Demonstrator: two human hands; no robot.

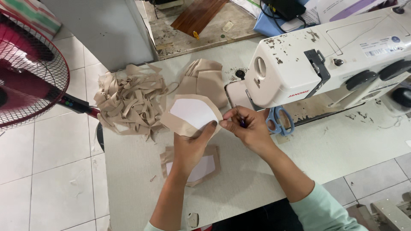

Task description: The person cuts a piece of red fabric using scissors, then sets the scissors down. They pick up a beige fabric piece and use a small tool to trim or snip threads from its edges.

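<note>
Two hands working above tabletop (141, 171): left hand (190, 147) gripping fabric piece (192, 114) raised for access; right hand (250, 128) pinching thin tool (240, 119) at its edge.

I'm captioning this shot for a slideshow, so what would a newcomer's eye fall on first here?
Probably the big white sewing machine at upper right, its paint chipped. Next, at centre, the left hand holds up a beige fabric piece with a white paper shape on it, while the right hand pinches a small dark tool at its edge. A heap of beige strips lies to the left, with a red fan beside the table.
</note>
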